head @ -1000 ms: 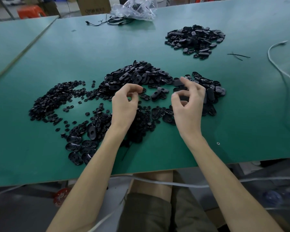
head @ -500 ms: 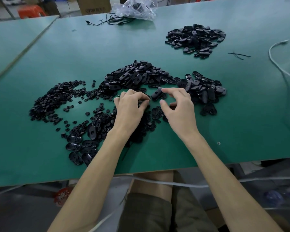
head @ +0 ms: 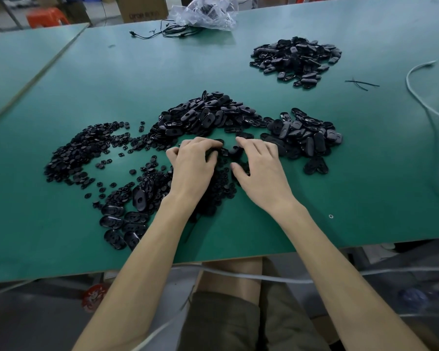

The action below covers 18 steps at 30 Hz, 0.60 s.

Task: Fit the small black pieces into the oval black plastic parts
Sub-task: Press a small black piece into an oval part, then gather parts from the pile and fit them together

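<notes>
Both hands lie palm-down on the green table [head: 238, 72], among black parts. Small black pieces [head: 81, 150], round and button-like, spread to the left and run in under the left palm. Glossy oval parts [head: 127, 219], each with a centre hole, lie just left of that wrist. The left hand [head: 192, 164] has its fingers curled down into the scatter; whether they pinch a piece I cannot tell (the tips are lost among the black). A heap of ovals [head: 208, 115] sits just beyond the fingertips. The right hand [head: 262, 171] rests with fingers fairly straight and thumb apart, clasping nothing visible; another oval heap [head: 304, 138] lies just to its right.
</notes>
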Motion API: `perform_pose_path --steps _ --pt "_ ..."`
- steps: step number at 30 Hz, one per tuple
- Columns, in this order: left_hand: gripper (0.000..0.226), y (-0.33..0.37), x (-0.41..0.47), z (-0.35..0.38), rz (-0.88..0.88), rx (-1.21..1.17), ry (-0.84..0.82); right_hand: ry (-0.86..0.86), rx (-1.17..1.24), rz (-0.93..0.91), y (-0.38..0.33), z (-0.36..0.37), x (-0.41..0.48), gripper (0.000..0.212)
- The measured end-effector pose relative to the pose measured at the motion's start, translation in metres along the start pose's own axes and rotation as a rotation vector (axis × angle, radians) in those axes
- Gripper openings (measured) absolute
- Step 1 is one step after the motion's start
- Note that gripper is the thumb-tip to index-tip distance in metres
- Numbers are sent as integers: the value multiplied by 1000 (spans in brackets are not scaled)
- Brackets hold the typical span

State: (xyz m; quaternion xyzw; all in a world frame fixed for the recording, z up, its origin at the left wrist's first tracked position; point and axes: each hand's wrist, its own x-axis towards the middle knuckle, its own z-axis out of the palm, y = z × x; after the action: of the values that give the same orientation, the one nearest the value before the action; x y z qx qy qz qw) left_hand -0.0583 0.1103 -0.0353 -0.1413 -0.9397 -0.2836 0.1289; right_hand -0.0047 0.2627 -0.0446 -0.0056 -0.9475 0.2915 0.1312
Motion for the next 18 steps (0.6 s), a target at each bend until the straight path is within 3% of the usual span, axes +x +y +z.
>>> perform_pose_path --steps 9,18 --pt "25 0 1 -1 7 24 -18 -4 16 37 -2 -1 -1 45" --pt "16 1 1 1 38 -28 0 67 91 39 -1 -1 -2 47"
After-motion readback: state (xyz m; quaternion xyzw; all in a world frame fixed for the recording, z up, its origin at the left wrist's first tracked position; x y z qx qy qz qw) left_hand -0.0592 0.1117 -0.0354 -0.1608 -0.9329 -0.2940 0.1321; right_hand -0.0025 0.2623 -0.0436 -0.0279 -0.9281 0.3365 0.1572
